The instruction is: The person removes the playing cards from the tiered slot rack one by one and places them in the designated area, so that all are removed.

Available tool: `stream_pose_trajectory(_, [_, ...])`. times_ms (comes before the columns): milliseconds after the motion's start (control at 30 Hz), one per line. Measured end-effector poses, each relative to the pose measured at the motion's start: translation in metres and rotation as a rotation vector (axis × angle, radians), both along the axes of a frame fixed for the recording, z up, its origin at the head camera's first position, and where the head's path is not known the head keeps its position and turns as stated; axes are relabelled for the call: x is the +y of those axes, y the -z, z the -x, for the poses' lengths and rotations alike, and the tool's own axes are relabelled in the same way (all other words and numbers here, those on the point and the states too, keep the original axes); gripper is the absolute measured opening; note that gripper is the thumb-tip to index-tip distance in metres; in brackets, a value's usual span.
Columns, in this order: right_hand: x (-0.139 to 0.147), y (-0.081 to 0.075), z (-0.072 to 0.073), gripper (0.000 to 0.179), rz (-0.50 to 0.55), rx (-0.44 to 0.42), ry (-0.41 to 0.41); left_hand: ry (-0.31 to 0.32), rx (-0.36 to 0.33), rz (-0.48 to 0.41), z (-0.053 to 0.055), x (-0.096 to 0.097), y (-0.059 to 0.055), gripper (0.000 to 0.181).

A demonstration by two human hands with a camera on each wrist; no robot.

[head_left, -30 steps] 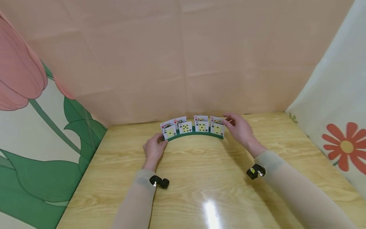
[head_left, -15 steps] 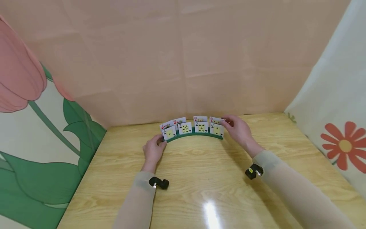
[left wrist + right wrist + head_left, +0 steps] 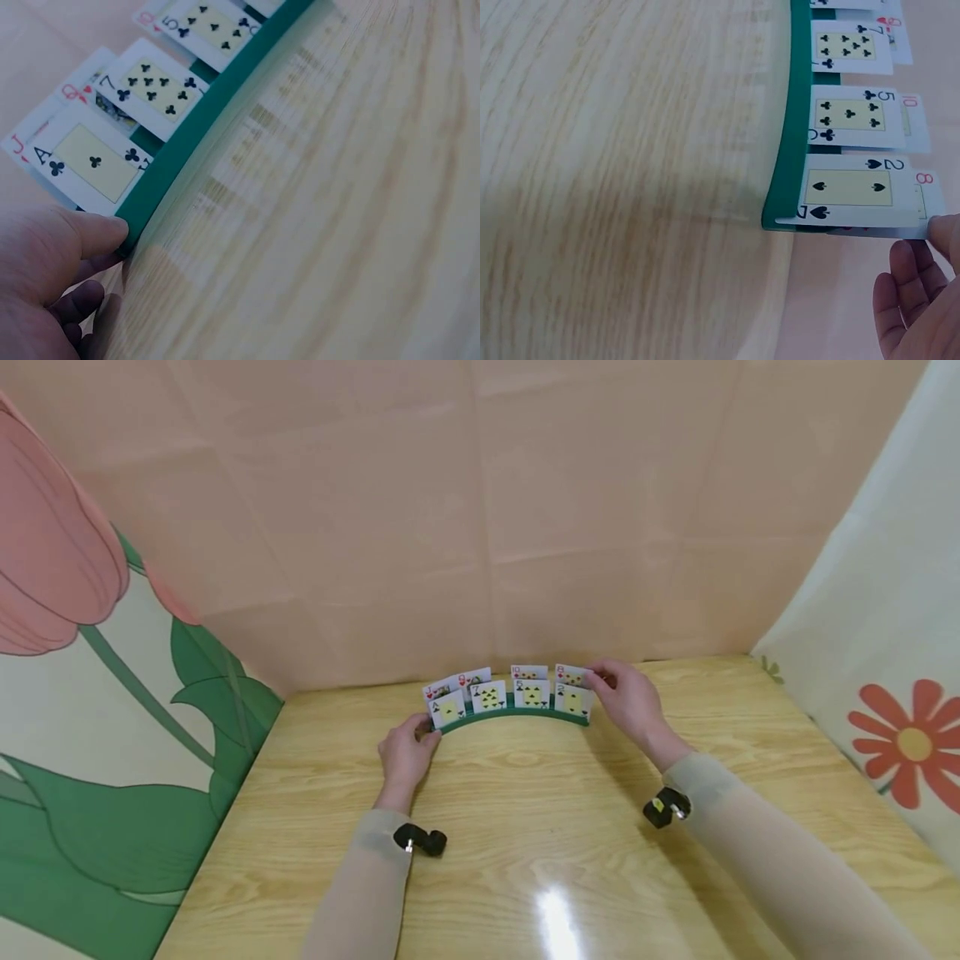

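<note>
A curved green card holder (image 3: 510,713) stands on the table with two rows of playing cards upright in it. In front are the ace of clubs (image 3: 94,161), seven of clubs (image 3: 154,86), five of clubs (image 3: 851,116) and two of spades (image 3: 851,187). Behind them rise a red jack (image 3: 26,142), a queen (image 3: 476,676), a ten (image 3: 529,672) and a red eight (image 3: 928,199). My left hand (image 3: 405,753) grips the holder's left end, thumb on its front. At the other end, my right hand (image 3: 628,700) pinches the outer edge of the red eight between thumb and fingers.
The wood-grain table (image 3: 502,827) extends in front of the holder and to both sides. A pinkish cloth (image 3: 480,527) hangs close behind the cards. Printed sheets with a tulip (image 3: 56,518) and a red flower (image 3: 911,743) flank the table.
My right hand has moved slightly down and inward at the red eight's edge. The holder, the cards and my left hand keep their places; the head view shifts a little.
</note>
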State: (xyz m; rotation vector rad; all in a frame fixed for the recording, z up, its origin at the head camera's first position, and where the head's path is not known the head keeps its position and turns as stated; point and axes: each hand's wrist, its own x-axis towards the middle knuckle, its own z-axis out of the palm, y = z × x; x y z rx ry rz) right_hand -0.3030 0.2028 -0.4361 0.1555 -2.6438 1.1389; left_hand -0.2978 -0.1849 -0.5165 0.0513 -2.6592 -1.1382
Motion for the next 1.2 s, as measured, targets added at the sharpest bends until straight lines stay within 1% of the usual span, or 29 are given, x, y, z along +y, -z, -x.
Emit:
stream_pose_trajectory(233, [0.006,-0.009,-0.007,0.036,0.025,0.046,0.026,-0.006,0.0,0.01,0.0,0.0,0.0,0.034])
stream_pose_trajectory(400, [0.01,-0.017,-0.013,0.039,0.063,0.084,0.057,-0.002,0.0,0.014,-0.001,0.0,0.0,0.035])
stream_pose_trajectory(600, [0.012,-0.026,-0.018,0.036,0.138,0.177,0.115,0.0,0.007,0.009,-0.002,0.0,-0.001,0.034])
stream_pose_trajectory(700, [0.011,-0.032,-0.023,0.036,0.19,0.199,0.137,-0.002,-0.001,0.007,-0.002,0.0,-0.001,0.034])
stream_pose_trajectory(800, [0.009,-0.038,-0.029,0.036,0.232,0.201,0.136,-0.003,-0.006,0.007,-0.001,0.0,0.0,0.034])
stream_pose_trajectory(933, [0.004,-0.044,-0.037,0.034,0.258,0.203,0.102,-0.004,-0.004,0.003,-0.002,0.0,-0.001,0.035])
stream_pose_trajectory(1200, [-0.008,-0.044,-0.048,0.034,0.261,0.177,0.062,-0.002,0.002,0.012,-0.003,0.0,-0.002,0.034])
